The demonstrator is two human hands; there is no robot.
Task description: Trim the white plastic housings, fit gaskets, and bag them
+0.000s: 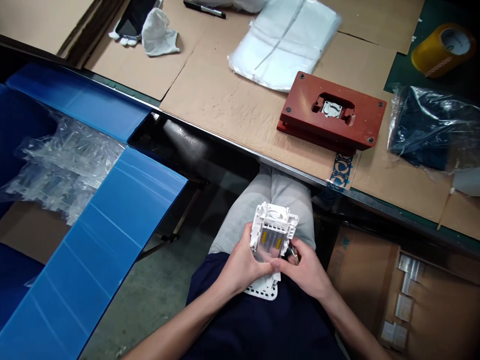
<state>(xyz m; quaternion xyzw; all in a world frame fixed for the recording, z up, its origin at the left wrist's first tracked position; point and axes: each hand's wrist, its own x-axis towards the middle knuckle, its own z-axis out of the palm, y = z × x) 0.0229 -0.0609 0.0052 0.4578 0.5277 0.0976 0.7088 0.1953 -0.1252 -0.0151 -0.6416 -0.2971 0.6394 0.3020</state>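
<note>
Above my lap I hold a white plastic housing (pixel 275 215) with a clear window and two yellow strips in its middle. My left hand (pixel 243 262) is closed around its left side, the thumb lying across the lower front. From the right, my right hand (pixel 303 267) grips the same housing, its thumb meeting the left thumb near the bottom edge. A small shiny metal piece (pixel 295 256) shows by the right fingers; what it is I cannot make out. The housing's slotted lower end (pixel 264 291) sticks out below my hands.
On the cardboard-covered bench sit a red fixture (pixel 296 107) with a small white part (pixel 332 109) inside, plastic bags (pixel 287 40), a glove (pixel 159 32), a phone (pixel 131 20), a marker (pixel 204 8) and yellow tape (pixel 431 56). A blue bin (pixel 108 215) with bagged parts (pixel 75 160) stands left.
</note>
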